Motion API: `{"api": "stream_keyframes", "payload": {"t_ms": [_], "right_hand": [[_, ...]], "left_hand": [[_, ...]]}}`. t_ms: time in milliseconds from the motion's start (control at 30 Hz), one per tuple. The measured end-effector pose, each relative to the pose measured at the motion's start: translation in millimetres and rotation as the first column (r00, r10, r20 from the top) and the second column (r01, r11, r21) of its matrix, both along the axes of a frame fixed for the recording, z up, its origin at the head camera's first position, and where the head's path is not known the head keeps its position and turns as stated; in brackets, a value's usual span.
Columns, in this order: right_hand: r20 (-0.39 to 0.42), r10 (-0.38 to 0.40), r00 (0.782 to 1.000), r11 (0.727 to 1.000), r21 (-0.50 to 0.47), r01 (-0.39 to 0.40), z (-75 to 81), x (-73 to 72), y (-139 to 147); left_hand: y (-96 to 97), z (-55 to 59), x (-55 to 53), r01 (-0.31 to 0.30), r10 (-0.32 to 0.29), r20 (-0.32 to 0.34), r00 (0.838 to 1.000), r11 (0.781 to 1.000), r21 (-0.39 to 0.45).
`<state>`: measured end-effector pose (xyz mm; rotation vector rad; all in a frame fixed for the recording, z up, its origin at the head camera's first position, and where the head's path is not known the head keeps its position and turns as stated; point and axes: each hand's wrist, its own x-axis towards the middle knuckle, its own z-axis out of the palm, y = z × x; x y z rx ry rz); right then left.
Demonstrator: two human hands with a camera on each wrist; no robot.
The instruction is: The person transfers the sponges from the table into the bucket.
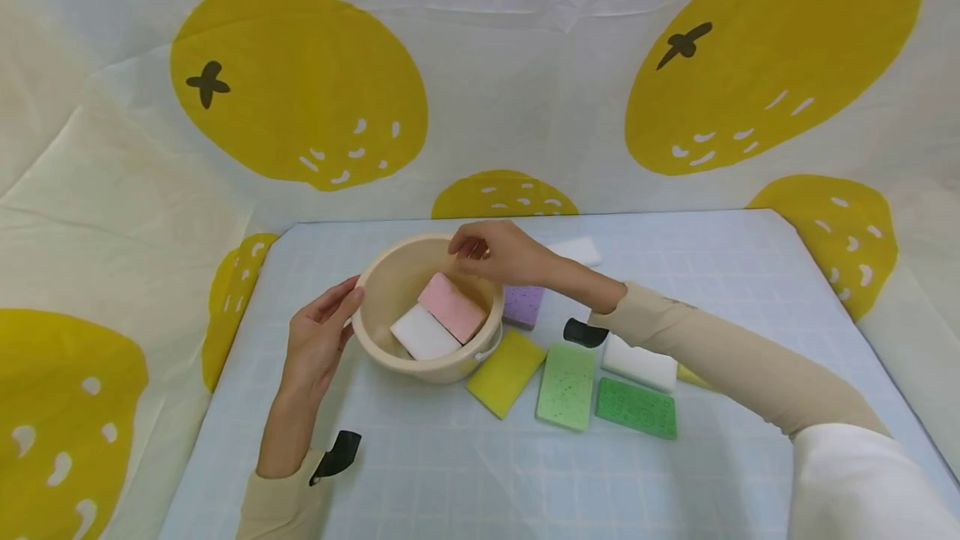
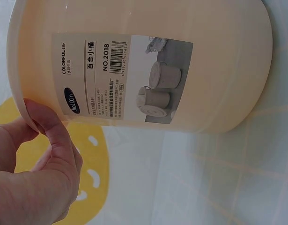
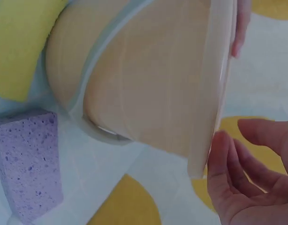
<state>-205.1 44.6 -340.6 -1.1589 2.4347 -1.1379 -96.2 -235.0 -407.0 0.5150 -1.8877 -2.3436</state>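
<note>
A cream plastic bucket (image 1: 386,290) stands on the table. Its rim is pinched on the left side by my left hand (image 1: 315,344), thumb and fingers on either side of the edge; a printed label (image 2: 120,79) shows below. Inside the bucket lie a pink sponge (image 1: 452,307) and a white sponge (image 1: 424,333). Over the far right rim hovers my right hand (image 1: 510,252), its fingers loosely bent and nothing between thumb and fingertips (image 3: 220,140). Just right of the bucket is a purple sponge (image 3: 29,164), partly under the right forearm in the head view.
Around the bucket's right side lie a yellow sponge (image 1: 506,373), a light green sponge (image 1: 566,387), a dark green sponge (image 1: 636,408) and a white block (image 1: 640,363). Another white block (image 1: 577,251) lies behind the right wrist. A lemon-patterned cloth (image 1: 525,107) hangs behind the table.
</note>
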Motion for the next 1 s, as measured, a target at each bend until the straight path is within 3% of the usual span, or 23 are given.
{"api": "stream_keyframes", "payload": {"t_ms": [333,800,1000], "right_hand": [[0.191,-0.079,0.978,0.989,-0.105,0.1,1.9,-4.2,27.5],[0.258,-0.201,0.945,0.965,-0.115,0.236,-17.1,-9.2,63.8],[0.245,-0.241,0.939,0.954,-0.12,0.276,-30.4,-12.9,75.7]], "left_hand": [[0.0,0.4,-0.3,0.0,0.0,-0.002,1.0,1.0,-0.002],[0.1,1.7,-0.6,-0.002,0.002,0.01,1.0,1.0,-0.003],[0.4,1.3,-1.3,-0.012,0.012,0.012,1.0,1.0,0.002]]}}
